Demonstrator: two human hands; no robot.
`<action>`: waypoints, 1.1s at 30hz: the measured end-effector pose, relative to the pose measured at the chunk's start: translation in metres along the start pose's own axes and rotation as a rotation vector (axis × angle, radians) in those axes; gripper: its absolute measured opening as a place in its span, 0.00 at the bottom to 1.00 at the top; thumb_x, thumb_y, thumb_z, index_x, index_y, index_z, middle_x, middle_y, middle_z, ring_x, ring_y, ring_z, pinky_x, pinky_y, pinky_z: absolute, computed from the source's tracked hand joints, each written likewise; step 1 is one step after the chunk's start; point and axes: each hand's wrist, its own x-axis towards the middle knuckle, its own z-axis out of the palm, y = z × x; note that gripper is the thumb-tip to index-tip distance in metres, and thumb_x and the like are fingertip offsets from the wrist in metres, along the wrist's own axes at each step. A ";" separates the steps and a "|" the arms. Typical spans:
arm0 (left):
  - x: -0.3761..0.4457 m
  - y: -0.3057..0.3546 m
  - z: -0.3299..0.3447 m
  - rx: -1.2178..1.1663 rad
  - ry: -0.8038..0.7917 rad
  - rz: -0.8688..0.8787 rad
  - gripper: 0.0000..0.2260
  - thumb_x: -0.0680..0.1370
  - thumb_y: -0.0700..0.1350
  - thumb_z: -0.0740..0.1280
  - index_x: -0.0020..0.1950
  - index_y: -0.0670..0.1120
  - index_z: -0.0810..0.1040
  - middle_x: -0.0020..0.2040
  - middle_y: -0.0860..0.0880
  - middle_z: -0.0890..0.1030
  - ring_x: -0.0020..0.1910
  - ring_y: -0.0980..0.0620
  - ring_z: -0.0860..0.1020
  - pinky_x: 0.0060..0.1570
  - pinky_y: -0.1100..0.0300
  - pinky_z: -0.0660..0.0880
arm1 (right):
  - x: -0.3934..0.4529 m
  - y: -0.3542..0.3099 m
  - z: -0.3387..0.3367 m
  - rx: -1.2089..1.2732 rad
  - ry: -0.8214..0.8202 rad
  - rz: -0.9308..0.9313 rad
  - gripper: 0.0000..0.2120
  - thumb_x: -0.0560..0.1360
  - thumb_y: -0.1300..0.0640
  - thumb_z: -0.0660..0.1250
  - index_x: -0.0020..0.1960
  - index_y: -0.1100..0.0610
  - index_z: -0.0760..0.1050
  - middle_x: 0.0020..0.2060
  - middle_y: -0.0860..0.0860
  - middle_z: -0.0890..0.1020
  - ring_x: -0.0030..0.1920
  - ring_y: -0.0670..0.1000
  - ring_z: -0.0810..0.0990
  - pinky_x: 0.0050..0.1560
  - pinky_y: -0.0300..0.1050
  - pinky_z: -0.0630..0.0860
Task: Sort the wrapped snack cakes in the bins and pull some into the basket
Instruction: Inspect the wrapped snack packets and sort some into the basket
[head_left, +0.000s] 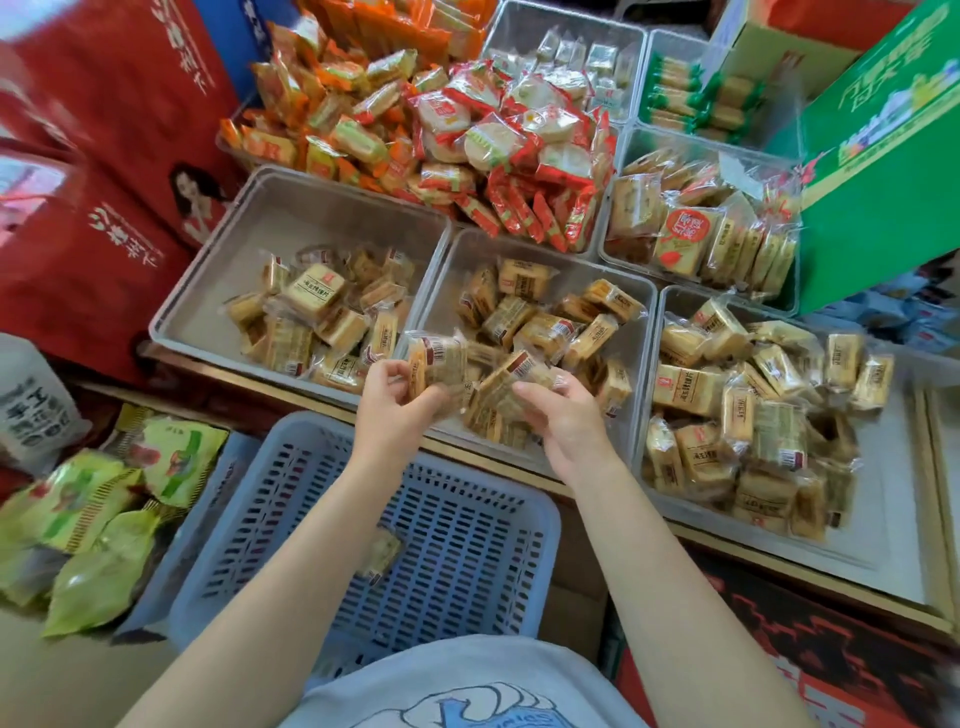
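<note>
Step in hand: pulling stock from the middle clear bin (644, 312). The left hand (395, 410) grips 1 wrapped snack cake (436, 364); the right hand (566, 421) curls around another cake (514, 382) at the bin's near edge. Next move, by judgement: carry both back over the blue basket (467, 530) and release. 1 blurred packet (384, 553) shows over the basket; whether it rests or falls is unclear.
</note>
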 end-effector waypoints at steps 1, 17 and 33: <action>-0.006 0.000 -0.006 -0.108 -0.023 -0.036 0.15 0.78 0.37 0.72 0.61 0.48 0.73 0.52 0.45 0.84 0.53 0.44 0.85 0.54 0.49 0.83 | -0.008 -0.002 0.004 -0.011 -0.039 -0.011 0.16 0.74 0.66 0.74 0.61 0.60 0.79 0.57 0.60 0.85 0.59 0.60 0.83 0.60 0.53 0.80; -0.123 -0.020 -0.057 -0.162 -0.202 -0.054 0.12 0.79 0.40 0.72 0.60 0.47 0.76 0.50 0.46 0.85 0.46 0.49 0.85 0.41 0.53 0.83 | -0.123 0.030 0.016 -0.284 -0.351 -0.048 0.13 0.82 0.53 0.66 0.63 0.60 0.76 0.52 0.56 0.86 0.52 0.55 0.86 0.50 0.50 0.83; -0.216 -0.055 -0.016 -0.352 -0.302 -0.217 0.13 0.76 0.41 0.72 0.59 0.46 0.76 0.52 0.40 0.85 0.50 0.43 0.85 0.44 0.44 0.84 | -0.165 0.056 -0.075 -0.182 -0.458 0.094 0.03 0.80 0.60 0.68 0.50 0.54 0.78 0.48 0.59 0.83 0.51 0.65 0.84 0.51 0.65 0.80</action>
